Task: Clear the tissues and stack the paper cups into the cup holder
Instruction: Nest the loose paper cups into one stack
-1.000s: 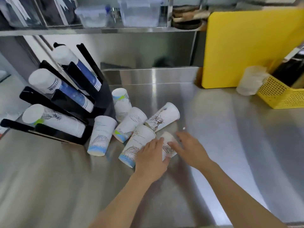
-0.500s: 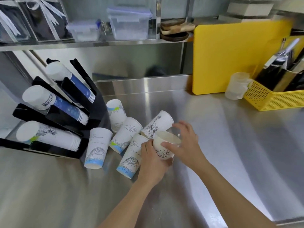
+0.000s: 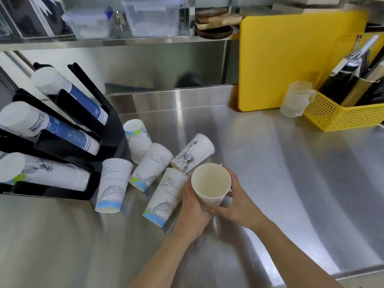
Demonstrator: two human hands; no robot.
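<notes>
Where counter [image 3: 291,173] lies bare, cup [image 3: 211,183] between hands.

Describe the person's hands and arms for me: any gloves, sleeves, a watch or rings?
Both arms are bare from the bottom edge of the picture up to the wrists: no sleeves show. The left hand and right hand wear no gloves. No watch, band or ring shows on the parts in view.

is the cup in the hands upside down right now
No. The paper cup held between the left hand and the right hand has its open mouth facing up, so its bare inside shows.
</notes>
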